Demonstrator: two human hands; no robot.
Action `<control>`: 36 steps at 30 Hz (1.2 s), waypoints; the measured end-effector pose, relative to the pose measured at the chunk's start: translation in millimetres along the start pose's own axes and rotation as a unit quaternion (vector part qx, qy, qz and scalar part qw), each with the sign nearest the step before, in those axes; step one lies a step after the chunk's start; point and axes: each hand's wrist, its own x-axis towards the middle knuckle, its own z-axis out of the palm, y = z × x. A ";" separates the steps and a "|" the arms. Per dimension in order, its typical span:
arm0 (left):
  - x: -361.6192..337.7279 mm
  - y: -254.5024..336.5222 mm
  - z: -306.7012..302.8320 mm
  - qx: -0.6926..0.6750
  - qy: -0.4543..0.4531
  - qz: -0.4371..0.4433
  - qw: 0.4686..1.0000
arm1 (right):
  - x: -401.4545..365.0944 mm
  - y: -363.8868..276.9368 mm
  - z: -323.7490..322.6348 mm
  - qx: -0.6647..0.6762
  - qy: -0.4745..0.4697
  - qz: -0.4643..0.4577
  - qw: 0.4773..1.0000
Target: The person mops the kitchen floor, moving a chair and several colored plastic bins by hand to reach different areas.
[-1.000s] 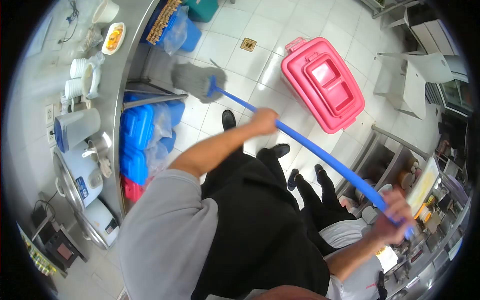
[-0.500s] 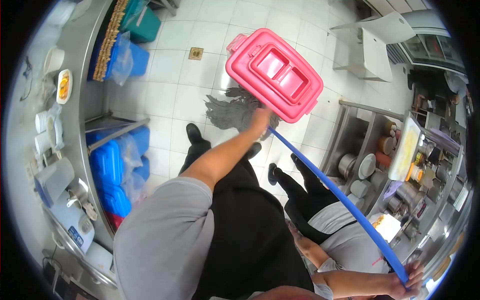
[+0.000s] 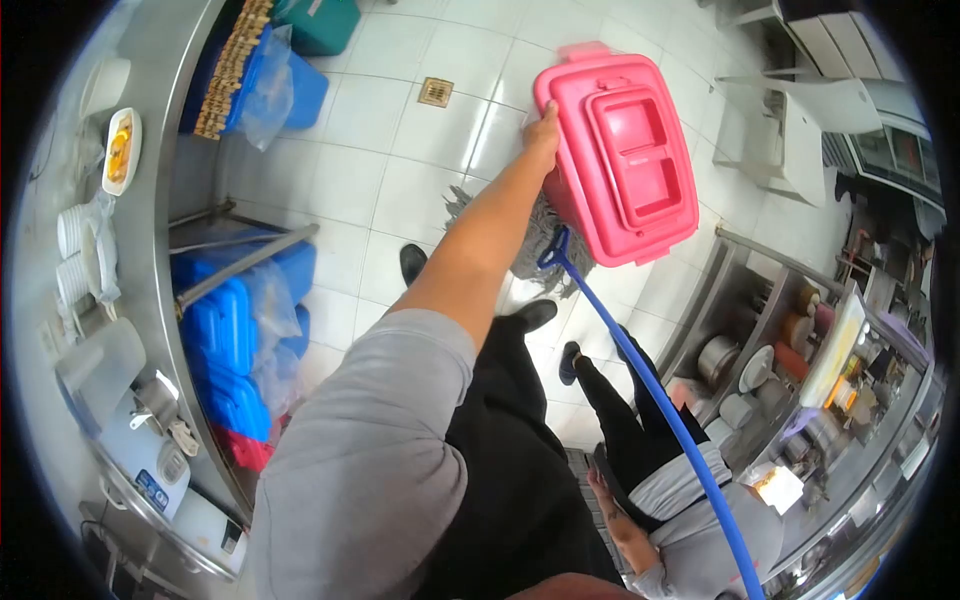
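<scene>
My left hand (image 3: 543, 138) is closed on the left edge of a pink lidded plastic storage box (image 3: 628, 160). The box has a recessed lid panel with two hollows and hides part of the floor. Below it, the grey strands of a mop (image 3: 540, 240) lie spread on the tiles, partly covered by my forearm and the box. From the mop head a blue handle (image 3: 655, 385) slants down to the lower right edge of the view. My right hand is out of view.
At left, blue lidded bins (image 3: 215, 325) sit under a steel counter (image 3: 165, 170). A floor drain (image 3: 435, 92) lies ahead. To the right, a co-worker (image 3: 690, 520) stands beside shelves with pots (image 3: 718, 358). A white chair (image 3: 790, 130) stands at the upper right.
My left hand has moved up along the box's left side. The box has turned more upright in view and sits further right. My right hand, earlier on the mop handle, has left the view.
</scene>
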 end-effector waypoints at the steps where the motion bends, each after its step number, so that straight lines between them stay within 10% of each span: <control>1: -6.3 25.2 -4.7 0.046 0.019 0.013 0.999 | -3.3 4.3 9.5 0.005 0.015 0.010 1.000; 9: 7.1 34.3 -164.9 0.049 0.007 0.027 0.998 | -16.4 50.9 88.6 0.085 0.021 0.095 0.992; 21: -69.3 -16.5 -420.9 -0.217 0.260 0.065 0.939 | -143.8 142.9 310.6 0.273 -0.134 0.285 0.909; 27: -47.8 -72.0 -686.8 -0.239 0.350 0.082 0.902 | -243.9 147.6 410.1 0.336 -0.242 0.363 0.835; 28: -81.5 -41.3 -659.9 -0.054 0.389 0.121 0.912 | -242.6 147.3 411.7 0.340 -0.256 0.364 0.828; 30: -172.4 44.7 -582.0 0.345 0.522 0.122 0.771 | -229.5 147.8 408.1 0.338 -0.273 0.351 0.829; 32: -227.4 57.3 -483.2 0.311 0.421 0.365 0.770 | -204.5 150.7 391.6 0.324 -0.275 0.342 0.838; 36: -203.0 24.6 -424.5 0.552 0.415 0.262 0.674 | -141.7 149.6 338.4 0.295 -0.251 0.302 0.871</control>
